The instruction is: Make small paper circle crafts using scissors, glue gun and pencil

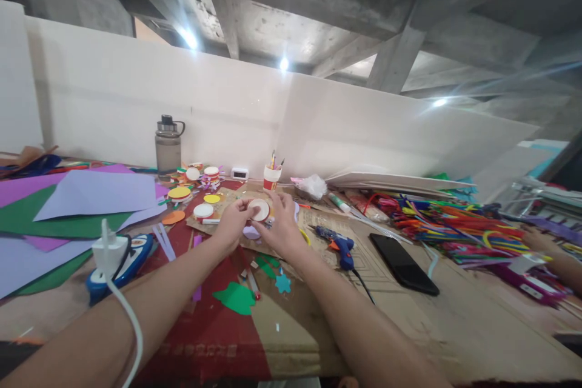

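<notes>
Between my hands is a small round white disc with a red rim. My left hand pinches its left side, thumb on the face. My right hand curls around the right side, its thumb at the lower edge and its fingers bent over the top. A pale purple piece lies just below the disc. To the left sit another white-topped round piece and a yellow foam circle. Nearer me are a green foam scrap and a blue foam flower shape.
A blue glue gun and a black phone lie to the right, before a heap of colourful pipe cleaners. Foam sheets and a power strip with a white plug are left. Another person's arm reaches in far right.
</notes>
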### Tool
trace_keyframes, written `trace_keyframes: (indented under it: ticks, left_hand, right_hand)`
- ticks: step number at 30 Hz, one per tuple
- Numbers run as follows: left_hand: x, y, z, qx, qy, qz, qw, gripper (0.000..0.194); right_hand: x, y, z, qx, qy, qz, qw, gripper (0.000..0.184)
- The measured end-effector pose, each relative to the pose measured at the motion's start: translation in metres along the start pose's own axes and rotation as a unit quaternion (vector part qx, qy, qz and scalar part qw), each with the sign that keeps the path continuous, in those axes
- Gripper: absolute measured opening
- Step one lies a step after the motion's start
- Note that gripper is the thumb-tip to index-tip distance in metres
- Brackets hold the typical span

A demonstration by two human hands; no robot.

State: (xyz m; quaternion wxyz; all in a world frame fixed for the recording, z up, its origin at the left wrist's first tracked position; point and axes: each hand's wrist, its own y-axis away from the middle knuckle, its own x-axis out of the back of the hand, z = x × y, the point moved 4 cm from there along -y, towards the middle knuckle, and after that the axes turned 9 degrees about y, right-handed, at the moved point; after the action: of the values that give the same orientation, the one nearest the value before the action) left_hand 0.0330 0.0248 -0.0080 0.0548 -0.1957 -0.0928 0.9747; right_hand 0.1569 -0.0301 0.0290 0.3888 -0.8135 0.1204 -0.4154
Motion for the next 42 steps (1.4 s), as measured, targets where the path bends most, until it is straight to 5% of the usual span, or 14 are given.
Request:
trace_keyframes:
  ticks: [4,8,11,16,22,28,34,40,42]
  left_hand:
    - [0.001,0.002,0.002,-0.013,-0.073,0.002,0.997,0.025]
    - [-0.005,0.009,0.001,-0.032,-0.071,-0.028,0.997,0.022]
    - [-0.005,0.010,-0.001,-0.028,-0.065,-0.020,0.997,0.023]
    - [0.000,0.007,-0.001,-0.021,-0.060,-0.014,0.998,0.030]
    - [-0.001,0.010,0.005,-0.075,-0.085,0.003,0.994,0.022]
    - [-0.004,0.009,0.005,-0.054,-0.054,-0.021,0.997,0.030]
    - [-0.002,0.010,0.004,-0.076,-0.076,0.001,0.994,0.023]
    - [-0.002,0.008,0.002,-0.042,-0.059,-0.013,0.997,0.031]
    - [-0.003,0.009,0.003,-0.054,-0.068,-0.018,0.996,0.029]
  right_hand:
    - [0.017,0.000,-0.010,0.041,0.031,0.089,0.995,0.031]
    - [0.001,0.001,-0.010,0.088,0.074,-0.001,0.993,0.013]
    - [-0.005,0.002,-0.008,0.080,0.085,-0.009,0.993,0.015]
    - [0.017,0.005,-0.020,0.104,0.020,0.112,0.988,0.019]
    - [-0.005,0.007,-0.023,0.148,-0.013,-0.058,0.987,0.019]
    - [0.010,0.005,-0.022,0.101,-0.030,0.048,0.993,0.020]
    - [-0.008,0.008,-0.024,0.137,-0.028,-0.061,0.988,0.018]
    - [0.011,0.005,-0.022,0.083,-0.021,0.067,0.994,0.022]
    - [0.010,0.005,-0.023,0.090,-0.019,0.052,0.994,0.020]
